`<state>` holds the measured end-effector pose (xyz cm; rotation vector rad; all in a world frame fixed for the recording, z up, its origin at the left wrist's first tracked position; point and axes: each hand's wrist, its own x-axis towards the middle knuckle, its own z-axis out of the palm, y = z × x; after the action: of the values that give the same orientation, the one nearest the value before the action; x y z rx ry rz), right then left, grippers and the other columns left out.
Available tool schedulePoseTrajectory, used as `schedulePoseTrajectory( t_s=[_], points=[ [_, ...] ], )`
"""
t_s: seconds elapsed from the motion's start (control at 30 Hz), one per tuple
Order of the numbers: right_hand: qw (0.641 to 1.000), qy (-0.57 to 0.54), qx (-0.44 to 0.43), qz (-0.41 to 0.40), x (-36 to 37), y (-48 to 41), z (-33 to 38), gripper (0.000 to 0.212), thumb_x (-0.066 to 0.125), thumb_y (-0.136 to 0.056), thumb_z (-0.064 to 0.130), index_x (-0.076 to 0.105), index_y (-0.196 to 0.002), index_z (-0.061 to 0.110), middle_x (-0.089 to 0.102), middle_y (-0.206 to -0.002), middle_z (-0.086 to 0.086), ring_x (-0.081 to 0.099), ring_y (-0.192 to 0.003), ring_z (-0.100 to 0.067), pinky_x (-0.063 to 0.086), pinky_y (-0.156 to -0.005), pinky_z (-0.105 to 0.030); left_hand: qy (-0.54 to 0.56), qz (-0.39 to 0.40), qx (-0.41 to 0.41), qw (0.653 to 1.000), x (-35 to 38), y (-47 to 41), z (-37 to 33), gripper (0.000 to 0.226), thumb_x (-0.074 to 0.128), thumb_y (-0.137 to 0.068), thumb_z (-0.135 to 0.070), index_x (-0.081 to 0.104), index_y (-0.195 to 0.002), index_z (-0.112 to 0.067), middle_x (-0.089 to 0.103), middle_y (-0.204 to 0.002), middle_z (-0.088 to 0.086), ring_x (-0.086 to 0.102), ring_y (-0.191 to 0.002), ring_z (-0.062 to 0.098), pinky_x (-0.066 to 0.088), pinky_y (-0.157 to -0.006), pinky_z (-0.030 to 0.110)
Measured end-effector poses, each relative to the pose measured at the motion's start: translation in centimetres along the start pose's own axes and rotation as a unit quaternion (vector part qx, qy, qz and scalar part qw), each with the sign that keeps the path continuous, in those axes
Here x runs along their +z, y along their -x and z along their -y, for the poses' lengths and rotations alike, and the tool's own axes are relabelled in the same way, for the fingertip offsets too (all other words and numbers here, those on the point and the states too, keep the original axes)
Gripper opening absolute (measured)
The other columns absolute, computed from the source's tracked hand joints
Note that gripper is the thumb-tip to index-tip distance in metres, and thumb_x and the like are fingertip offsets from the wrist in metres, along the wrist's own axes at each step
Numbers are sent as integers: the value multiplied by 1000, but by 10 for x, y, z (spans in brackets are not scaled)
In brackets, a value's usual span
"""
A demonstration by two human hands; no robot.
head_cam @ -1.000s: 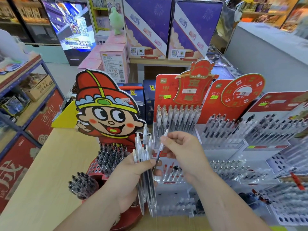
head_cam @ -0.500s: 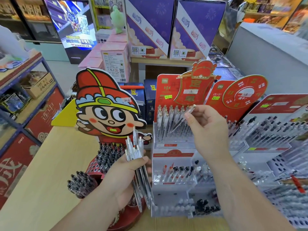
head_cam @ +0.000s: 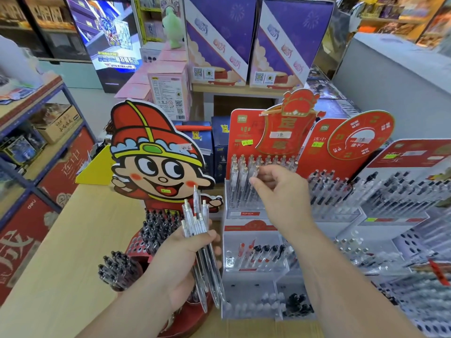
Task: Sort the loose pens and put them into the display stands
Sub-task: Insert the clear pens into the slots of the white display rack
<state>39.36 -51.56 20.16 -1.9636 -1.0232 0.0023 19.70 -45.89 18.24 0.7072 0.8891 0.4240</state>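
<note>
Clear pen (head_cam: 254, 175) pinched by right hand (head_cam: 283, 196) at top row of red stand (head_cam: 240, 135) | left hand (head_cam: 180, 259) grips pen bundle (head_cam: 195, 223) | risk: crowded slot missed, neighbours knocked; loose bundle slipping.

Pen bundle (head_cam: 195, 223) in left hand (head_cam: 180, 259), single pen (head_cam: 255, 172) in right hand (head_cam: 280, 193).

We note clear pens (head_cam: 195, 223), red-backed stands (head_cam: 240, 137), a cutout (head_cam: 146, 142) with red cap and yellow band, purple-and-white boxes (head_cam: 288, 28), a pale wood-grain tabletop (head_cam: 73, 240).
</note>
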Motion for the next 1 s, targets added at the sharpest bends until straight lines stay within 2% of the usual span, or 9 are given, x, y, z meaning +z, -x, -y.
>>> schedulePoseTrajectory(
  t_s=[0.13,0.47,0.53,0.6,0.67,0.7,0.8,0.87,1.0],
  points=[
    [999,29,-6,14,3,-1,1,19,71,-93,22,75,-109,13,68,-85,10,65,-81,-7,56,-79,-25,-4,4,2,1000,3,3,-1,30,65,-91,1,63,-120,-6,67,-79,11,61,-66,24,54,-57,38],
    [999,33,12,22,2,1,4,20,71,-92,24,73,-109,13,66,-84,12,65,-81,-6,58,-81,-31,-13,12,12,1000,7,7,-3,21,66,-92,0,67,-111,-7,67,-81,12,61,-65,24,53,-60,40],
    [999,26,32,5,-3,8,8,24,72,-91,32,72,-109,17,68,-84,14,65,-78,-3,57,-77,-27,-27,27,15,999,7,11,-4,20,66,-92,-1,66,-110,-8,66,-82,12,60,-66,23,53,-61,39],
    [999,21,34,-16,-11,17,15,19,72,-90,39,72,-98,22,67,-78,16,63,-72,1,53,-69,-17,-42,47,16,998,6,13,-5,24,67,-91,-2,64,-115,-7,67,-85,13,60,-68,24,52,-61,39],
    [996,-38,69,36,-15,27,22,13,73,-89,38,73,-83,26,69,-70,11,65,-71,-2,52,-64,-14,-58,71,16,996,5,15,-6,29,68,-90,-2,61,-119,-4,67,-88,14,59,-70,24,51,-62,39],
    [985,-100,109,89,-14,32,26,13,74,-88,36,74,-81,25,71,-71,6,67,-70,-6,55,-65,-19,-70,83,16,994,6,16,-6,30,68,-90,-3,61,-119,-4,67,-89,15,59,-70,24,51,-63,40],
    [912,-266,221,220,-8,43,31,7,75,-89,27,77,-86,20,73,-75,-2,68,-70,-16,58,-68,-31,-95,116,16,989,14,19,-6,19,66,-91,-2,67,-110,-3,66,-87,14,58,-67,22,51,-59,38],
    [881,-319,247,247,-7,47,29,11,74,-90,24,77,-81,19,68,-70,-1,63,-68,-14,53,-72,-37,-97,135,5,986,18,21,-6,14,64,-92,-3,65,-105,-1,66,-80,13,57,-61,21,50,-55,36],
    [867,-353,251,245,-13,48,24,11,75,-89,25,76,-79,21,65,-71,4,61,-73,-13,51,-79,-42,-83,158,-16,984,21,22,-9,16,67,-88,-7,62,-102,1,64,-72,12,55,-56,20,50,-52,33]
  ],
)
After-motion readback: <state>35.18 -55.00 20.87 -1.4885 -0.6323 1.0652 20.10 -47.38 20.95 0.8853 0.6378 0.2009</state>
